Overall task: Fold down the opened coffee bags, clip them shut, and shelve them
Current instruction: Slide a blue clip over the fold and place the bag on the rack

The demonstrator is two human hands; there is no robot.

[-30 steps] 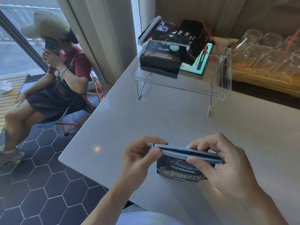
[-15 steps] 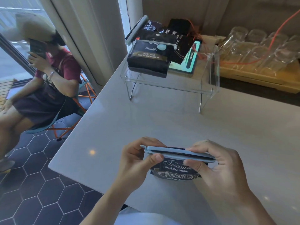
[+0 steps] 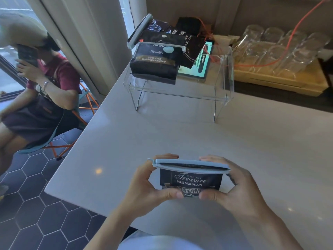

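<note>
Both hands' (image 3: 149,184) grip on clipped bag (image 3: 191,180) (pale table (image 3: 180,138)).

Low in the frame, the held coffee bag (image 3: 191,180) reads "ORIGINAL Treasure BLUE MOUNTAIN"; upper centre, the front shelved bag (image 3: 154,64) reads "Charcoal fire", "454" and "BLUE MOUNTAIN FOOD"
</note>
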